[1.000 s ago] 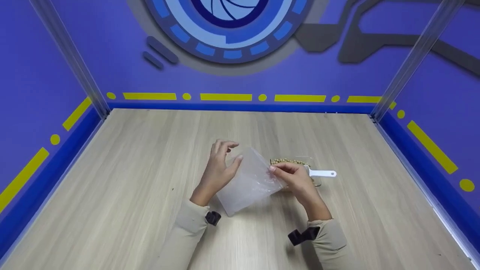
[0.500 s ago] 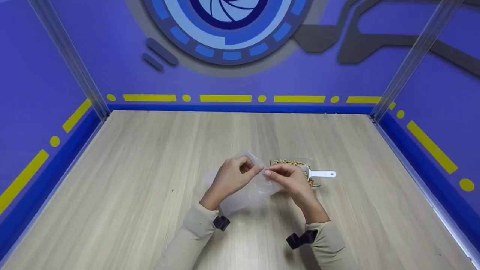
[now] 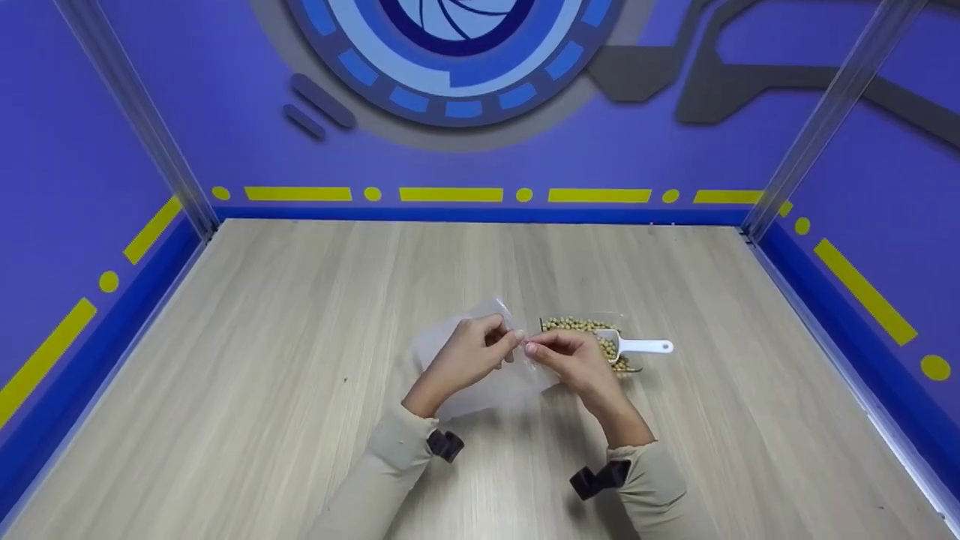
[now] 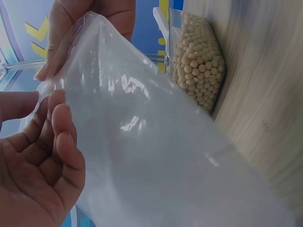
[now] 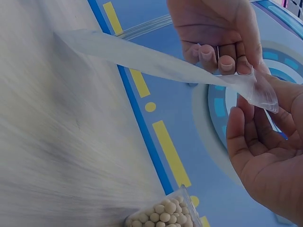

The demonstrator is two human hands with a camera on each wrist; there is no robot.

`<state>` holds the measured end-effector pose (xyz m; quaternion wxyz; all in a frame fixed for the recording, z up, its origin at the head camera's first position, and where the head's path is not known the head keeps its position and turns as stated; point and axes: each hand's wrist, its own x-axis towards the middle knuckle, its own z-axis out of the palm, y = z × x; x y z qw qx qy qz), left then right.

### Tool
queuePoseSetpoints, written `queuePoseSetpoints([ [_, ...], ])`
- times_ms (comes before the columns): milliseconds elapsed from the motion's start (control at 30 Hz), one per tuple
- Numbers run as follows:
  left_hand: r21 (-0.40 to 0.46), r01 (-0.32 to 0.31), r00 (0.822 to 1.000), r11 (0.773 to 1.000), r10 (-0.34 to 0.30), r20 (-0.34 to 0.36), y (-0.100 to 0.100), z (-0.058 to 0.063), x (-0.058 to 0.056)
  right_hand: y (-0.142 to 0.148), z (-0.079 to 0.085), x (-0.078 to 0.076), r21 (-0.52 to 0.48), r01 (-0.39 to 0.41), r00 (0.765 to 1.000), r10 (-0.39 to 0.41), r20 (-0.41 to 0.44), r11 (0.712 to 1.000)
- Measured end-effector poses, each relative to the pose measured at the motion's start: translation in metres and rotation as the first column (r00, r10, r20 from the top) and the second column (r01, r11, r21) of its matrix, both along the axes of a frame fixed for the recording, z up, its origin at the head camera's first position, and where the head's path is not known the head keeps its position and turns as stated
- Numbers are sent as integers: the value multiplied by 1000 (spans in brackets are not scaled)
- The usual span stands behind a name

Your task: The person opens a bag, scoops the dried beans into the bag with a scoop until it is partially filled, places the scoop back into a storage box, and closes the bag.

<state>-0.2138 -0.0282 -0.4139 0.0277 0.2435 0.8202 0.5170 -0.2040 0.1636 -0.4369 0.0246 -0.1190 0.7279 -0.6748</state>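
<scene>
- Left hand (image 3: 466, 352): grip narrow, thumb and fingertips pinching the edge of a cloudy plastic bag (image 3: 495, 394).
- Right hand (image 3: 577, 367): grip narrow too, pinching the same edge. I have it at three o'clock from the left hand, taking twelve as the far edge of the bench (image 3: 300, 300). The fingertips of both hands are just beside each other.
- The bag is held over the middle of the bench, one corner toward twelve, the broad part spreading toward seven, partly behind the left hand. From the left wrist I see a wide glossy sheet; from the right wrist it runs nearly edge-on. I cannot tell whether its low end touches the bench.
- Clear container (image 4: 175, 20) on the bench, about two o'clock from the bag, partly hidden by the right hand. Pale round beans (image 4: 201, 68) heaped inside.
- White scoop (image 3: 645, 346) rests in the beans, some of them in its bowl; the handle juts past the rim toward three.
- Beige sleeves (image 3: 379, 472) reach in from seven and five, a black device (image 3: 445, 445) at each cuff.
- Blue panel (image 3: 450, 169) with yellow dashes stands along the bench's edge at twelve.
</scene>
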Motion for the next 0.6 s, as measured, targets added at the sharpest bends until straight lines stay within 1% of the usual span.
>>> queuePoseSetpoints([
  [133, 21, 36, 999, 999, -37, 17, -1, 0, -1, -1, 0, 0, 24, 24, 1000, -24, 7, 999],
  [200, 37, 45, 999, 998, -45, 14, -1, 0, -1, -2, 0, 0, 35, 29, 999, -30, 16, 999],
  [300, 54, 52, 999, 997, -53, 13, -1, -1, -2, -4, 0, 2, 45, 38, 999, -39, 6, 998],
  [433, 50, 65, 998, 997, -66, 18, -2, -1, -1, -6, -1, 3, 51, 61, 997, -58, -58, 997],
  [600, 37, 70, 997, 997, -71, 21, -1, -2, 0, -9, -3, 4, 51, 80, 987, -72, -145, 996],
])
